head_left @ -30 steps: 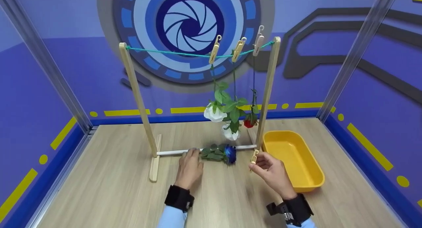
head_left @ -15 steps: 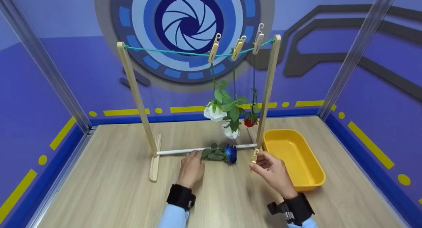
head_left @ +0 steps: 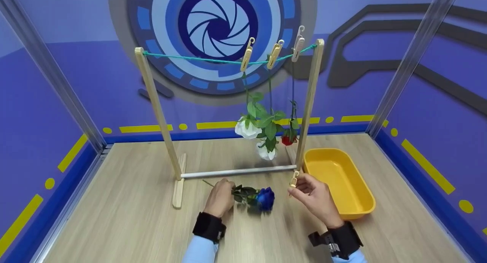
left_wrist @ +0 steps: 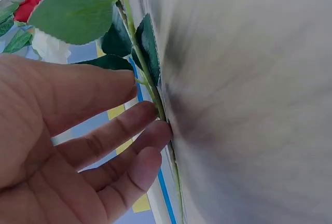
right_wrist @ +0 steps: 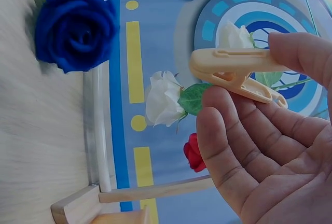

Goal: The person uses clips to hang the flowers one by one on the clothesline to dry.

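A blue rose lies just above or on the table, its bloom pointing right. My left hand holds its stem between thumb and curled fingers, below the leaves. My right hand pinches a cream clothespin between thumb and fingers, right of the bloom. Behind them a wooden frame carries a green cord. Two white roses and a red rose hang upside down from it, held by clothespins near its right end.
A yellow tray stands right of the frame, beside my right hand. The frame's left post, right post and white lower bar rise behind the hands. A patterned wall stands behind.
The blue rose has come away from the lower bar toward me, with my left hand now curled round its stem. My right hand has stayed in place with the clothespin.
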Action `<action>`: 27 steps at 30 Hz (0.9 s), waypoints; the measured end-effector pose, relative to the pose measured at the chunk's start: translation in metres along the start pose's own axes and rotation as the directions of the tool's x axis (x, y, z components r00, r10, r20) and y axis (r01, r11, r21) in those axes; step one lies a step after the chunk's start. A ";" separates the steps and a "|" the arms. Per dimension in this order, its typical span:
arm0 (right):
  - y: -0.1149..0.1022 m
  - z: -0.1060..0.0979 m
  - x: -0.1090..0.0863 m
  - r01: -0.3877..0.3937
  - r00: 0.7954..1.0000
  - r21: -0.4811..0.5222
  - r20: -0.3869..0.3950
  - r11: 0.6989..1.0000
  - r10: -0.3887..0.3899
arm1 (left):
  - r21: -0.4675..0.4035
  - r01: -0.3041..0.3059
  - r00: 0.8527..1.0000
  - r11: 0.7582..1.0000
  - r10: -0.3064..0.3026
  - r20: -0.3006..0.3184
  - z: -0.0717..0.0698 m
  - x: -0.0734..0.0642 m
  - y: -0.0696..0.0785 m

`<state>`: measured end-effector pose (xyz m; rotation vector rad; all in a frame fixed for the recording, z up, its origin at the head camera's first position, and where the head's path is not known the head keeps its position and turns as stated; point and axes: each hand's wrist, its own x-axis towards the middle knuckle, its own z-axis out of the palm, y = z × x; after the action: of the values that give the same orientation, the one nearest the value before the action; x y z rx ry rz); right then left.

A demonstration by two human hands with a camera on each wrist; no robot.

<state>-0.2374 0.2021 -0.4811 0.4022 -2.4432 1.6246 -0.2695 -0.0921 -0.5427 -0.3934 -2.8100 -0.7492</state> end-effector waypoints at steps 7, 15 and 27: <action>0.001 0.000 0.001 0.008 1.000 0.009 0.002 1.000 -0.008 | -0.002 0.002 0.998 1.000 -0.002 0.066 -0.003 -0.007 0.009; -0.001 0.000 -0.001 0.044 0.999 0.014 -0.010 0.999 -0.044 | -0.045 -0.037 0.989 0.998 0.043 0.143 -0.003 -0.012 0.019; -0.003 -0.001 -0.001 0.015 1.000 0.007 -0.008 1.000 -0.015 | -0.030 -0.065 0.986 0.997 0.069 0.150 0.005 -0.013 0.037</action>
<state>-0.2355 0.2016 -0.4785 0.4137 -2.4230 1.6261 -0.2462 -0.0619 -0.5334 -0.5686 -2.9124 -0.7712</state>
